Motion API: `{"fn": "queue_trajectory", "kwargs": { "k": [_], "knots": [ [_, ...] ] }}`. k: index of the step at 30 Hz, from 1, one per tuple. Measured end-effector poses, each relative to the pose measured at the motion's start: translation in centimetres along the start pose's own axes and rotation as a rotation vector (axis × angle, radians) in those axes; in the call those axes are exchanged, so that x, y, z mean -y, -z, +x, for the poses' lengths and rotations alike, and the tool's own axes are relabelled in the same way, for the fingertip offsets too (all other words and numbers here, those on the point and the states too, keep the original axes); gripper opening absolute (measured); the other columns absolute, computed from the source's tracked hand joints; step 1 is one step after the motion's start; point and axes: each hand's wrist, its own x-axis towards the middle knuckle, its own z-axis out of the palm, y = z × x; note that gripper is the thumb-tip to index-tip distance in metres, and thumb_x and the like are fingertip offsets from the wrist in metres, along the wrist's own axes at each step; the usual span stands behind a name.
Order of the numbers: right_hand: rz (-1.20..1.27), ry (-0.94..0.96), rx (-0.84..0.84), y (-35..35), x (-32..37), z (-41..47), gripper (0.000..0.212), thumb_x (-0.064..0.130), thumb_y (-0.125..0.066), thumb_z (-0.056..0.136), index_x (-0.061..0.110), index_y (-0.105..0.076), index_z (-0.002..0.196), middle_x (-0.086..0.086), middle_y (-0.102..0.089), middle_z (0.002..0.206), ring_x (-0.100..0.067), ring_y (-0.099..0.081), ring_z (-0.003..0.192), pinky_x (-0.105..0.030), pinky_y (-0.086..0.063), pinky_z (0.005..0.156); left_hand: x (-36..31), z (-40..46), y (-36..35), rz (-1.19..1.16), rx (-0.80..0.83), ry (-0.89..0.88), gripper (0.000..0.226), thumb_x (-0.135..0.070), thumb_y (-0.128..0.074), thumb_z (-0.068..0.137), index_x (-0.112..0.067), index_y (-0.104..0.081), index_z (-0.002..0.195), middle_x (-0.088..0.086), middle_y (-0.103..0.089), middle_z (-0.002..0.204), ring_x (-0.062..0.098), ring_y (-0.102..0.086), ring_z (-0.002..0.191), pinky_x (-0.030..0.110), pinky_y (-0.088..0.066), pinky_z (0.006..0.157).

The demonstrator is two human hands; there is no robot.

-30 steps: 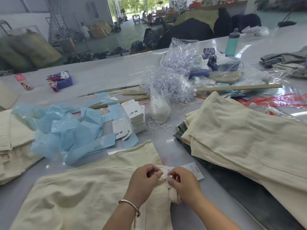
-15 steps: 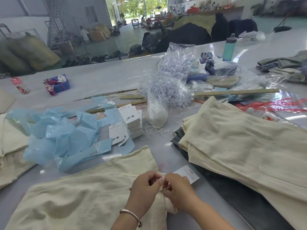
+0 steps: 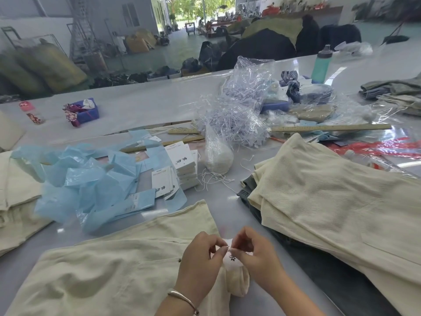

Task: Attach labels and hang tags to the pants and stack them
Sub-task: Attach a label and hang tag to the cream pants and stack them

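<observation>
Both hands, left hand (image 3: pixel 200 254) and right hand (image 3: pixel 255 252), now pinch the white paper hang tag (image 3: pixel 231 258) upright over the cream corduroy pants (image 3: pixel 114 270); earlier it lay flatter, so fastening seems nearly done.

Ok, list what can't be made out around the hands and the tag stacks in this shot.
- Head view: how the hang tag fastens to the cream pants; left hand and right hand pinch over it, motion-blurred.
- Small print on the stacked white tags: too small to read.
- Dark garment under the folded cream pants pile: mostly covered.
- Pants' legs: cut off by the bottom edge.
</observation>
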Motion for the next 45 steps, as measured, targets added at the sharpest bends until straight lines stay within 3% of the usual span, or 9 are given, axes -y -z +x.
{"fn": "queue_trajectory", "kwargs": {
  "k": [4, 9, 14, 21, 24, 31, 34, 39, 45],
  "knots": [
    [0.169, -0.049, -0.005, 0.1, 0.5, -0.2, 0.016, -0.015, -0.067, 0.075, -0.004, -0.055, 0.078, -0.015, -0.06, 0.073, -0.018, -0.057, 0.069, -0.03, -0.046, 0.068, 0.1, 0.2, -0.1, 0.144, 0.033, -0.102, 0.005, -0.025, -0.068, 0.087, -0.029, -0.069, 0.084, -0.011, -0.044, 0.074, 0.001, -0.048, 0.071, 0.012, -0.035, 0.065],
    [0.216, -0.059, 0.001, -0.1, 0.4, -0.3, 0.016, -0.018, -0.063, 0.077, -0.004, -0.055, 0.08, -0.011, -0.059, 0.074, -0.018, -0.056, 0.07, -0.027, -0.046, 0.068, 0.2, 0.2, -0.1, 0.186, 0.041, -0.138, 0.004, -0.027, -0.066, 0.088, -0.027, -0.069, 0.086, -0.012, -0.044, 0.076, 0.004, -0.05, 0.073, 0.017, -0.04, 0.069],
    [0.093, 0.002, 0.007, -0.2, 0.3, 0.0, 0.016, -0.014, -0.066, 0.075, -0.001, -0.057, 0.081, -0.002, -0.062, 0.071, -0.014, -0.059, 0.07, -0.023, -0.048, 0.069, 0.3, 0.2, 0.0, 0.174, 0.034, -0.132, 0.005, -0.025, -0.066, 0.087, -0.025, -0.068, 0.083, -0.012, -0.043, 0.074, 0.001, -0.047, 0.07, 0.019, -0.041, 0.07],
    [0.02, 0.072, 0.005, -0.2, 0.9, 0.3, 0.011, 0.003, -0.067, 0.069, 0.008, -0.058, 0.074, -0.009, -0.064, 0.074, -0.021, -0.061, 0.072, -0.036, -0.05, 0.073, 0.7, 0.7, 0.1, 0.044, 0.054, -0.066, 0.01, -0.018, -0.072, 0.084, -0.02, -0.068, 0.076, -0.008, -0.044, 0.068, 0.0, -0.048, 0.068, 0.012, -0.033, 0.065],
    [-0.003, 0.083, 0.003, -0.1, 1.1, 0.2, 0.013, 0.0, -0.067, 0.069, 0.009, -0.058, 0.073, -0.009, -0.063, 0.074, -0.027, -0.061, 0.073, -0.038, -0.05, 0.073, 0.8, 0.8, 0.2, 0.028, 0.062, -0.053, 0.009, -0.018, -0.073, 0.084, -0.019, -0.068, 0.076, -0.008, -0.044, 0.068, 0.001, -0.046, 0.064, 0.013, -0.033, 0.064],
    [-0.154, 0.102, -0.014, -0.5, 1.4, 0.3, 0.022, -0.008, -0.069, 0.07, 0.012, -0.061, 0.069, 0.001, -0.066, 0.069, -0.011, -0.06, 0.068, -0.023, -0.049, 0.07, 1.0, 1.0, 0.4, 0.263, 0.066, -0.145, 0.009, -0.027, -0.063, 0.089, -0.021, -0.063, 0.083, -0.013, -0.043, 0.074, 0.004, -0.043, 0.071, 0.019, -0.037, 0.069],
    [-0.056, 0.052, 0.001, -0.2, 1.7, 0.4, 0.018, -0.01, -0.072, 0.068, 0.004, -0.061, 0.069, -0.007, -0.066, 0.068, -0.014, -0.061, 0.066, -0.032, -0.049, 0.068, 1.1, 1.6, 0.9, 0.156, 0.125, -0.146, 0.01, -0.025, -0.073, 0.083, -0.016, -0.069, 0.078, -0.011, -0.049, 0.069, 0.003, -0.045, 0.065, 0.015, -0.034, 0.064],
    [0.115, -0.024, 0.057, 0.7, 2.1, 0.8, 0.018, -0.015, -0.075, 0.068, -0.007, -0.06, 0.073, -0.022, -0.065, 0.071, -0.02, -0.062, 0.066, -0.028, -0.051, 0.066, 1.9, 3.2, 1.7, -0.216, 0.307, 0.089, 0.02, -0.02, -0.083, 0.074, -0.022, -0.067, 0.062, -0.011, -0.06, 0.057, 0.0, -0.049, 0.056, 0.016, -0.039, 0.058],
    [0.137, -0.046, 0.064, 1.1, 2.6, 1.5, 0.018, -0.018, -0.073, 0.068, -0.011, -0.059, 0.076, -0.016, -0.065, 0.069, -0.017, -0.062, 0.064, -0.024, -0.052, 0.063, 2.3, 4.9, 1.4, -0.228, 0.393, 0.141, 0.017, -0.018, -0.084, 0.073, -0.014, -0.067, 0.07, -0.011, -0.06, 0.057, 0.001, -0.05, 0.055, 0.019, -0.042, 0.058]
  ]
}}
